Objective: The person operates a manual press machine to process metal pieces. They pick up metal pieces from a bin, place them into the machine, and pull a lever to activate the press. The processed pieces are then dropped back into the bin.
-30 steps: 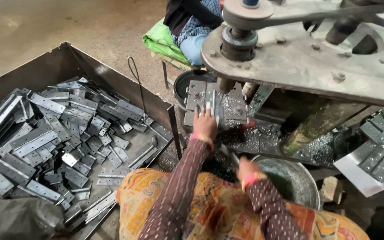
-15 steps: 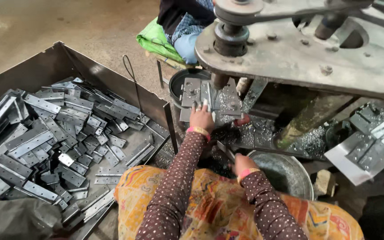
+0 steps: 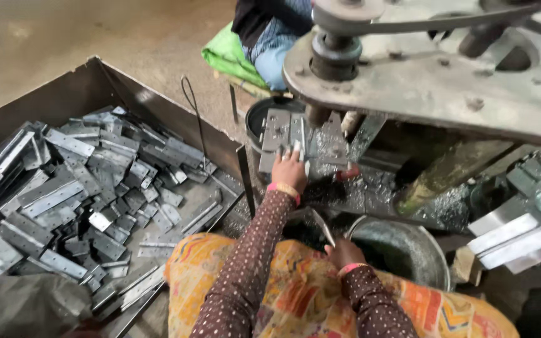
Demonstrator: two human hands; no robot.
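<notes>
My left hand (image 3: 289, 168) lies flat, fingers spread, on the grey metal plate (image 3: 278, 134) under the press (image 3: 433, 81), pressing it down against the machine bed. To do this well, I judge I should keep the plate square beneath the punch (image 3: 317, 116) and my fingertips back from where it would come down, holding with steady, even pressure. My right hand (image 3: 344, 251) rests low near my lap, fingers closed in a pinch on a thin metal strip (image 3: 322, 226) that points up and away from me; I should keep it ready without waving its edge about. The plate is directly under my left palm and reaches forward past my fingers; the strip is well apart from it, nearer my body. Just right of my right hand stands a round metal basin (image 3: 408, 256). To my left, a big open bin (image 3: 95, 87) holds a heap of hinge blanks (image 3: 76, 188). Beyond the press, another person (image 3: 270, 37) sits on a green cushion (image 3: 230, 56).
</notes>
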